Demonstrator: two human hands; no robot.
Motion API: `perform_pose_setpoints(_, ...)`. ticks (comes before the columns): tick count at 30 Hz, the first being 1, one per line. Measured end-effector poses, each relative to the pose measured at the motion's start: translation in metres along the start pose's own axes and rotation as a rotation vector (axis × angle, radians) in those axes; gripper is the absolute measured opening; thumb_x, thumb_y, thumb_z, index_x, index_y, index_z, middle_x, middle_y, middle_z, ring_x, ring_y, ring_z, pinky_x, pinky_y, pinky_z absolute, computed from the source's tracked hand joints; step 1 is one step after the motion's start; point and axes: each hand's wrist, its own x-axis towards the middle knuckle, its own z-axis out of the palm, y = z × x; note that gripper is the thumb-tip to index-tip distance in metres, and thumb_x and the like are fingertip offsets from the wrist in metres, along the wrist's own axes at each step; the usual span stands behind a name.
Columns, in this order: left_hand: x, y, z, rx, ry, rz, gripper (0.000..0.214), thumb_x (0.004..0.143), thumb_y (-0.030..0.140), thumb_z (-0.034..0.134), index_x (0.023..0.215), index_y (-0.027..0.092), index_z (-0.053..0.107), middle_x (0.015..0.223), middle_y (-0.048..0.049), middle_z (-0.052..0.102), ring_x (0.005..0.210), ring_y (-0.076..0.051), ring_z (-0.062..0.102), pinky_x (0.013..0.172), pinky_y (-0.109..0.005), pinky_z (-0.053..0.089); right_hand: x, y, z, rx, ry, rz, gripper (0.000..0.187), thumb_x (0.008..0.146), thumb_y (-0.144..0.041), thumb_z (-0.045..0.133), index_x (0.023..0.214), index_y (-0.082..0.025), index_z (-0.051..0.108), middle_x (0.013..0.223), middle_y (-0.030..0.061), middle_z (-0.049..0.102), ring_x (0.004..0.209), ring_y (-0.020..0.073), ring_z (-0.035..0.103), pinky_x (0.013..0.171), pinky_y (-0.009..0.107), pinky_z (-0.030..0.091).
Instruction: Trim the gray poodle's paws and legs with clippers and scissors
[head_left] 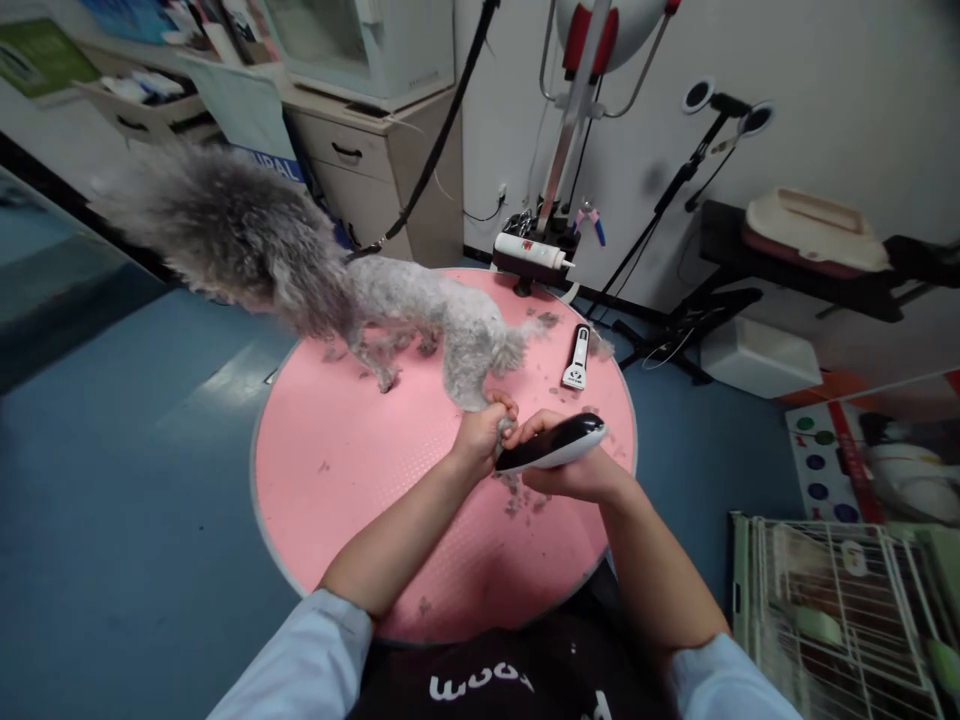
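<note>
A grey dog [420, 297] stands on the round pink table [360, 480], its rear toward me. The body is clipped short, while the head and neck fur is long and fluffy. My left hand [480, 437] is closed around one of its hind legs near the paw, which is lifted backward. In my right hand [577, 472] is a black and white hair clipper [559, 443], its head end up against the held paw. The blade itself is hidden from view. Tufts of cut fur [525, 497] lie beneath my hands.
A second clipper [577, 357] lies on the table's right side. At the far edge, a white bottle [531, 250] rests on a holder by the metal stand [570, 130]. A black leash [442, 140] runs up from the dog's neck. A wire cage [832, 600] stands at lower right.
</note>
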Motion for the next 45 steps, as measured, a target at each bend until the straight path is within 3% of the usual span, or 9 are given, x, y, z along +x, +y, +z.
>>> perform_pose_setpoints(4, 0.004, 0.003, -0.003, -0.026, 0.027, 0.040, 0.015, 0.054, 0.008, 0.048, 0.065, 0.017, 0.043, 0.053, 0.0063, 0.047, 0.036, -0.004, 0.037, 0.034, -0.015, 0.022, 0.002, 0.004, 0.003, -0.009, 0.050, -0.050, 0.030, 0.068, -0.019, 0.071, 0.096, -0.021, 0.059, 0.101, 0.0073, 0.069, 0.097, 0.0219, 0.065, 0.082, 0.038, 0.053)
perform_pose_setpoints(7, 0.003, 0.007, -0.006, -0.041, 0.039, 0.024, 0.017, 0.055, 0.010, 0.050, 0.069, 0.017, 0.044, 0.055, 0.0066, 0.048, 0.035, -0.004, 0.035, 0.034, -0.016, 0.022, -0.005, 0.017, 0.002, 0.013, 0.122, 0.024, 0.029, 0.063, -0.023, 0.075, 0.088, -0.020, 0.061, 0.088, 0.0054, 0.070, 0.079, 0.0187, 0.066, 0.068, 0.030, 0.053)
perform_pose_setpoints(11, 0.000, 0.011, -0.011, -0.034, 0.050, -0.044, 0.010, 0.064, 0.020, 0.049, 0.073, 0.016, 0.048, 0.052, 0.0050, 0.048, 0.035, -0.006, 0.037, 0.034, -0.017, 0.025, -0.032, 0.050, 0.011, 0.336, 0.496, 0.124, 0.031, 0.068, -0.036, 0.070, 0.093, -0.020, 0.059, 0.087, 0.0045, 0.071, 0.050, 0.0105, 0.055, 0.048, 0.024, 0.045)
perform_pose_setpoints(16, 0.000, 0.024, -0.020, -0.100, 0.019, -0.067, 0.014, 0.073, 0.024, 0.040, 0.070, 0.016, 0.051, 0.039, 0.0080, 0.028, 0.033, -0.009, 0.033, 0.035, -0.018, 0.028, -0.075, 0.102, 0.052, 0.617, 0.463, 0.390, 0.039, 0.063, -0.048, 0.071, 0.086, -0.017, 0.061, 0.072, 0.0067, 0.071, 0.054, 0.0172, 0.061, 0.048, 0.027, 0.046)
perform_pose_setpoints(19, -0.001, 0.034, -0.025, -0.249, -0.042, -0.033, 0.010, 0.069, 0.015, 0.040, 0.072, 0.015, 0.050, 0.043, 0.0079, 0.031, 0.031, -0.006, 0.027, 0.032, -0.016, 0.021, -0.084, 0.117, 0.067, 0.611, 0.545, 0.381, 0.036, 0.068, -0.049, 0.069, 0.081, -0.015, 0.063, 0.075, 0.0079, 0.072, 0.063, 0.0189, 0.064, 0.054, 0.028, 0.049)
perform_pose_setpoints(25, -0.003, 0.033, -0.027, -0.392, -0.170, -0.013, 0.010, 0.069, 0.007, 0.039, 0.069, 0.016, 0.045, 0.049, 0.0076, 0.033, 0.030, -0.004, 0.026, 0.030, -0.013, 0.016, -0.060, 0.092, 0.065, 0.613, 0.755, 0.106, 0.029, 0.075, -0.034, 0.065, 0.099, -0.018, 0.058, 0.097, 0.0081, 0.071, 0.061, 0.0133, 0.060, 0.055, 0.027, 0.047)
perform_pose_setpoints(30, -0.005, 0.022, -0.023, -0.423, -0.169, -0.016, 0.012, 0.074, 0.006, 0.039, 0.069, 0.017, 0.042, 0.050, 0.0080, 0.030, 0.031, -0.003, 0.024, 0.030, -0.012, 0.017, -0.044, 0.078, 0.076, 0.439, 0.760, -0.060, 0.037, 0.074, -0.027, 0.068, 0.107, -0.022, 0.051, 0.111, 0.0086, 0.067, 0.082, 0.0176, 0.064, 0.066, 0.029, 0.050)
perform_pose_setpoints(39, -0.004, 0.021, -0.023, -0.465, -0.158, -0.034, 0.015, 0.078, 0.006, 0.037, 0.069, 0.017, 0.040, 0.051, 0.0082, 0.028, 0.031, -0.003, 0.023, 0.030, -0.012, 0.018, -0.036, 0.077, 0.073, 0.355, 0.817, -0.122, 0.034, 0.075, -0.026, 0.067, 0.103, -0.022, 0.049, 0.107, 0.0077, 0.067, 0.076, 0.0163, 0.062, 0.067, 0.030, 0.048)
perform_pose_setpoints(45, -0.007, 0.021, -0.023, -0.502, -0.174, -0.026, 0.016, 0.076, 0.004, 0.036, 0.069, 0.017, 0.040, 0.051, 0.0080, 0.029, 0.031, -0.003, 0.025, 0.030, -0.012, 0.018, -0.024, 0.075, 0.078, 0.691, 0.812, -0.015, 0.031, 0.072, -0.029, 0.069, 0.097, -0.023, 0.053, 0.096, 0.0043, 0.070, 0.060, 0.0117, 0.055, 0.054, 0.025, 0.043)
